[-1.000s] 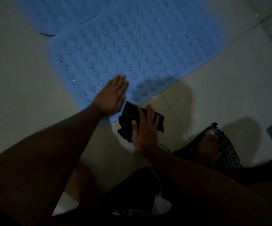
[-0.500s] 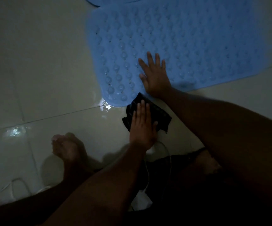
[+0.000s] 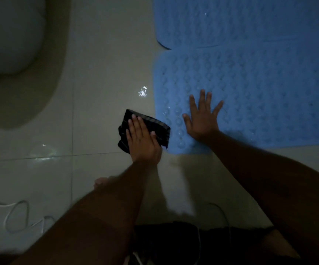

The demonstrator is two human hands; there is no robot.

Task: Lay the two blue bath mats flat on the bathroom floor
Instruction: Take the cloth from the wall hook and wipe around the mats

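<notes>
Two blue bath mats with round bumps lie on the pale tiled floor at the right. The near mat (image 3: 260,96) meets the far mat (image 3: 241,22) along a seam near the top. My right hand (image 3: 202,119) rests flat on the near mat's left corner, fingers spread, holding nothing. My left hand (image 3: 141,139) presses on a dark checked cloth (image 3: 133,116) on the tile, just left of that corner. The cloth's right edge touches the mat's edge.
A white rounded toilet base (image 3: 11,35) fills the upper left. A white cable (image 3: 17,217) loops on the floor at lower left. Wet patches (image 3: 142,91) shine on the tiles. My bare foot (image 3: 101,182) shows behind my left forearm.
The view has swung, so the mats now sit further right. A second ago my left hand was on the mat and my right on the cloth; now it is the reverse.
</notes>
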